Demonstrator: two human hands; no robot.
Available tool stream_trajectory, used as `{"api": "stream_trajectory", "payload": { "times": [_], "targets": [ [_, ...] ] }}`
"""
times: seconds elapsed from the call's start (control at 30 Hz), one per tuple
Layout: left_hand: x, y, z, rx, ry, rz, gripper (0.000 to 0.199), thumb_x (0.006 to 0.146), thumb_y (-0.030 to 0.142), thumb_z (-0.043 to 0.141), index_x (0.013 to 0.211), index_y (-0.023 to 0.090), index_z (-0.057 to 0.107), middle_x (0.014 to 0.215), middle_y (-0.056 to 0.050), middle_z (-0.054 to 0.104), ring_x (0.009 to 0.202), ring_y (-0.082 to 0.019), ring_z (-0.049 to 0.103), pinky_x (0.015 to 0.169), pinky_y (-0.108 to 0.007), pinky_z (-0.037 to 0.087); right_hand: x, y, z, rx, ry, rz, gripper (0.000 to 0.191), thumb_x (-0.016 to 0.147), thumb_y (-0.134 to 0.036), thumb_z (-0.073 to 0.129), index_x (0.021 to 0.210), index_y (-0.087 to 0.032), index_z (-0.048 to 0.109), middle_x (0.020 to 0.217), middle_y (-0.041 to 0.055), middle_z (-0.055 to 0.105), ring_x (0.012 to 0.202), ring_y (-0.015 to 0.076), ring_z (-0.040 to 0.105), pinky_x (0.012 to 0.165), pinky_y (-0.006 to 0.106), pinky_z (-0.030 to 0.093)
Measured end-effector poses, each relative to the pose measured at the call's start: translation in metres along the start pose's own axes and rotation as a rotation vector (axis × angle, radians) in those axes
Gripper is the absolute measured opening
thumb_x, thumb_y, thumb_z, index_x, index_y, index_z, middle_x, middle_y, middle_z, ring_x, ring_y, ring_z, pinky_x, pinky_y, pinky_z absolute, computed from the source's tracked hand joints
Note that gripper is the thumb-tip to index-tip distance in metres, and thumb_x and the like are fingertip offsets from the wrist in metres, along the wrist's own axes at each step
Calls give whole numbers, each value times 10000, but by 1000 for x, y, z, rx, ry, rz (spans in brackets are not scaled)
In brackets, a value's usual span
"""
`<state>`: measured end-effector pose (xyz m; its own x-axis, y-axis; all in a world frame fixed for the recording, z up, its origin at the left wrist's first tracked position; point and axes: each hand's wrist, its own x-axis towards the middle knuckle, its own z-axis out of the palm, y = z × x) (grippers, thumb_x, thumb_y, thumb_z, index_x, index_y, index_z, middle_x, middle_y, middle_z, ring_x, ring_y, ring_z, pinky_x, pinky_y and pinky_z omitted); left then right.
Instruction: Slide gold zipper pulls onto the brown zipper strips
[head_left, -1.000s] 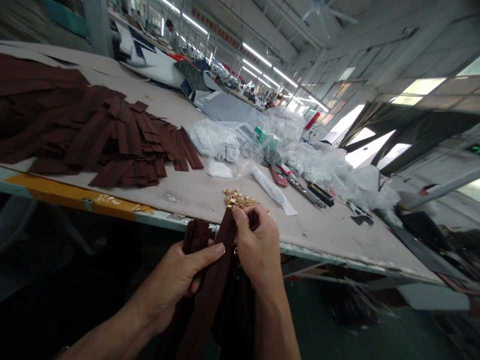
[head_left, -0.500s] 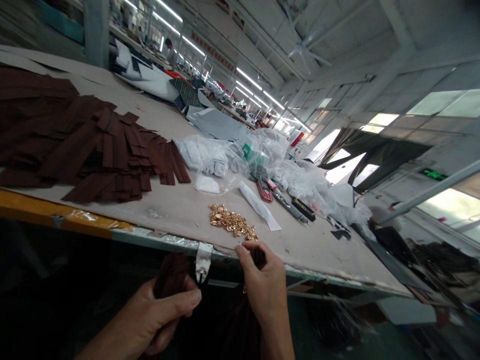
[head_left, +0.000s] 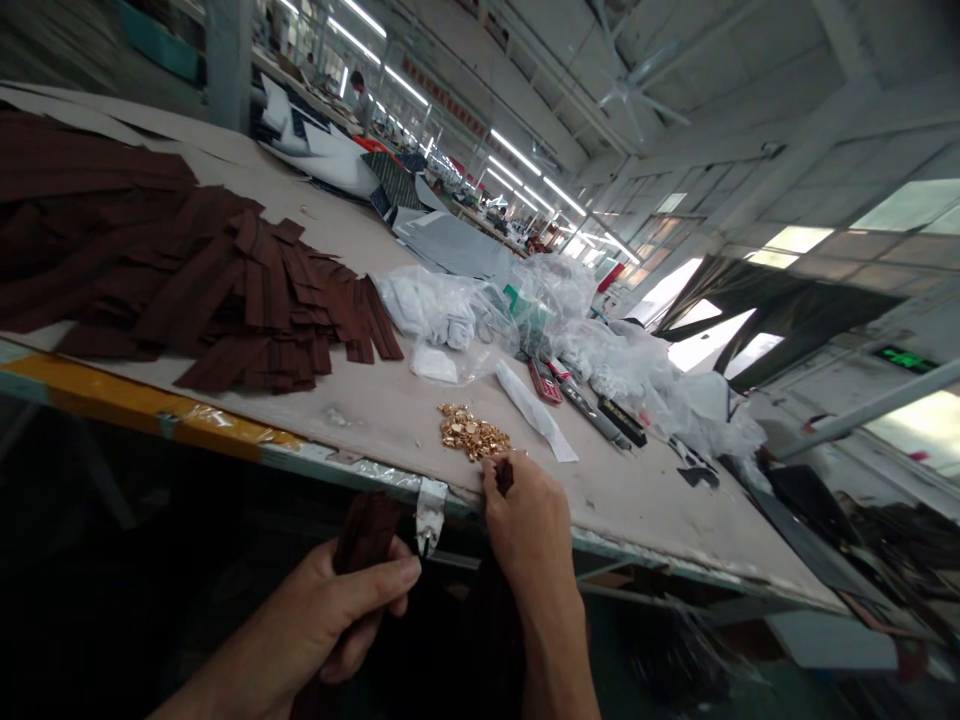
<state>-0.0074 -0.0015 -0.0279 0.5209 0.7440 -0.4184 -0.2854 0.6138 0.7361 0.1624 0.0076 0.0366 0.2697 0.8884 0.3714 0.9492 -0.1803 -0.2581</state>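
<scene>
My left hand (head_left: 349, 610) is closed around brown zipper tapes (head_left: 367, 530) below the table's front edge, the thumb lying along them. My right hand (head_left: 532, 520) reaches over the edge to a pile of small gold zipper sliders (head_left: 471, 432). Its fingers are curled at the near side of the pile, with a dark brown tape end (head_left: 504, 476) between them; whether they also pinch a slider is hidden. Between the hands, a small pronged holder (head_left: 429, 530) is fixed to the table edge with clear tape. More brown tape seems to hang below the right hand, in shadow.
A large heap of brown zipper tapes (head_left: 225, 290) lies on the left of the table (head_left: 375, 420). Beyond the sliders are a white paper strip (head_left: 536, 410), a red calculator-like object (head_left: 545, 382), a black box (head_left: 622, 420) and clear plastic bags (head_left: 442, 310). Other people are far behind.
My right hand has moved forward from the table edge onto the near side of the slider pile. My left hand still holds the tapes. The camera view has shifted slightly.
</scene>
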Motion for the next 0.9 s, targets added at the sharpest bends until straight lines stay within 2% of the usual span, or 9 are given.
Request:
{"api": "stream_trajectory", "payload": {
  "times": [0.1,0.17,0.23,0.3,0.47,0.57,0.67,0.73,0.9],
  "targets": [
    [-1,-3,2,-37,-43,-74,332,732,462,710,624,168,603,384,83,420,327,-32,222,374,-191,125,-19,0,-9,240,-56,23,185,883,-267,551,797,-166,679,679,35,672,629,179,597,610,277,413],
    [-3,-6,3,-66,-76,-119,369,740,500,694,617,159,624,328,98,337,332,-36,197,380,-189,130,-37,-3,-15,481,-169,48,210,878,-309,569,774,-171,688,632,8,636,577,151,554,551,250,406],
    [-5,-9,4,-105,-87,-132,375,721,510,710,640,150,644,340,97,340,350,-35,191,390,-190,125,-54,-8,-17,651,-280,50,207,860,-310,592,751,-172,700,626,6,643,553,139,540,515,239,393],
    [-6,-12,4,-147,-91,-119,342,695,475,749,663,152,641,369,99,350,372,-35,192,404,-195,120,-68,-13,-16,737,-311,34,179,836,-283,612,737,-170,708,638,15,663,551,136,548,517,239,396],
    [-7,-10,1,-193,-82,-110,303,654,403,802,726,167,626,396,107,348,410,-43,200,429,-201,128,-80,-17,-1,781,-170,26,142,837,-273,630,743,-181,683,609,3,642,518,124,541,498,236,394],
    [-7,-6,1,-198,-35,-87,376,567,418,846,729,160,626,397,101,372,412,-40,221,429,-198,145,-82,-16,7,773,-51,-118,111,868,-189,590,824,-200,691,707,24,679,617,149,622,581,249,458],
    [-5,-4,3,-211,-15,-64,399,536,421,859,718,159,618,401,93,392,410,-41,255,427,-195,160,-85,-13,14,701,41,-303,239,862,-83,545,997,-224,684,809,52,698,729,178,656,639,269,506],
    [-3,-4,4,-221,-15,-51,392,550,415,852,740,164,620,407,96,383,413,-42,253,423,-190,159,-86,-11,19,625,87,-378,343,843,-40,542,1102,-232,659,876,75,703,790,193,664,675,282,529],
    [0,-3,5,-216,7,-23,355,598,392,818,772,178,595,407,106,360,415,-47,233,412,-188,165,-86,-9,29,546,151,-429,465,826,3,553,1213,-249,606,929,87,717,820,200,676,699,292,546]
  ]
}}
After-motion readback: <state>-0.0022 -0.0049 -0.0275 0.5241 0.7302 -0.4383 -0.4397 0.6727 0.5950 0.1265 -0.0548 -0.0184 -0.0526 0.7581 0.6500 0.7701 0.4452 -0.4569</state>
